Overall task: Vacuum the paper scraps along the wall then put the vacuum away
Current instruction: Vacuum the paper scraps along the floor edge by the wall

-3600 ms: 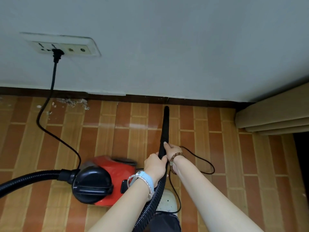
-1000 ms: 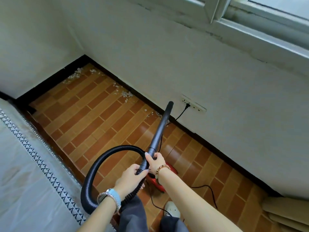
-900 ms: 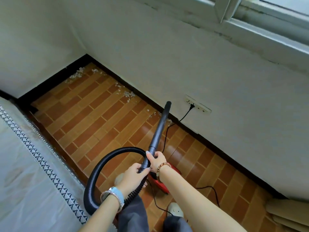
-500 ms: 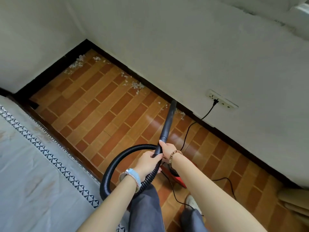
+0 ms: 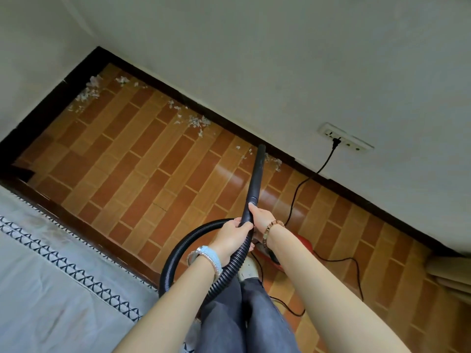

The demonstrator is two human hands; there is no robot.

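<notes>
A black vacuum nozzle (image 5: 257, 177) points at the dark baseboard, its tip among paper scraps (image 5: 273, 162). My right hand (image 5: 262, 217) grips the nozzle's base. Just behind it, my left hand (image 5: 232, 236) holds the ribbed black hose (image 5: 175, 253), which loops to the left. The red vacuum body (image 5: 270, 254) sits on the floor, mostly hidden behind my right forearm. More scraps (image 5: 196, 122) lie along the wall further left, and another pile (image 5: 89, 94) fills the far corner.
The power cord (image 5: 297, 189) runs from the wall socket (image 5: 344, 140) down across the tiled floor (image 5: 142, 159) past my legs. A bed with a patterned white sheet (image 5: 51, 284) borders the left. Beige slats (image 5: 448, 273) lie at the right edge.
Since 3.6 s ago my view swung left along the wall, away from the socket. Over the last second the nozzle tip moved down to the scraps at the baseboard. Both hands kept their grip.
</notes>
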